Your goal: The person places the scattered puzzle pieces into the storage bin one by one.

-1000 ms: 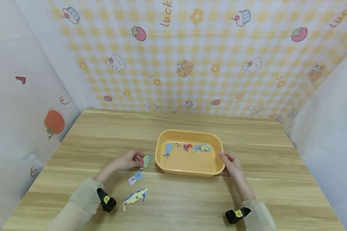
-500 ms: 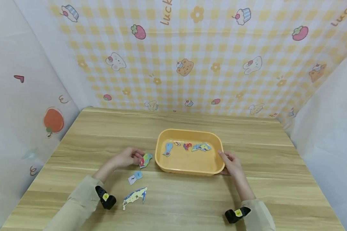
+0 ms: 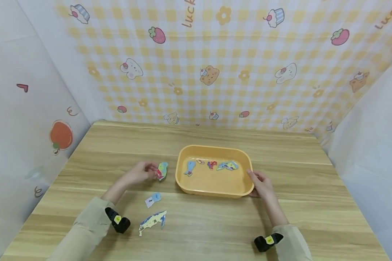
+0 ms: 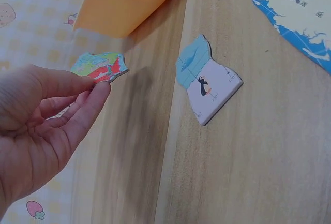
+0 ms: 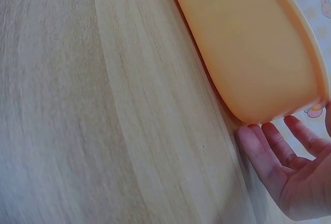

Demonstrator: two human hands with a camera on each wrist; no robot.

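My left hand (image 3: 139, 173) pinches a map puzzle piece (image 3: 162, 170), coloured red, green and blue, between thumb and fingertips. In the left wrist view, this piece (image 4: 107, 66) appears raised off the table. Left of the yellow tray (image 3: 212, 190), hand and piece are apart from it. With my right hand (image 3: 264, 185) I hold the tray's right end, thumb over the rim and fingers against the outer wall. Several puzzle pieces lie inside the tray, among them a blue one (image 3: 190, 168), a red-purple one (image 3: 212, 165) and a blue-yellow one (image 3: 227, 166).
On the wooden table (image 3: 215, 232) nearer me lie a light-blue and white penguin piece (image 3: 152, 199) and a larger cream and blue piece (image 3: 152, 220). A yellow checked cloth (image 3: 196, 98) hangs behind, with pale sheets at both sides.
My left hand has moved the puzzle piece up and slightly left in the head view, away from the table's front. The right hand and the tray stay in place.
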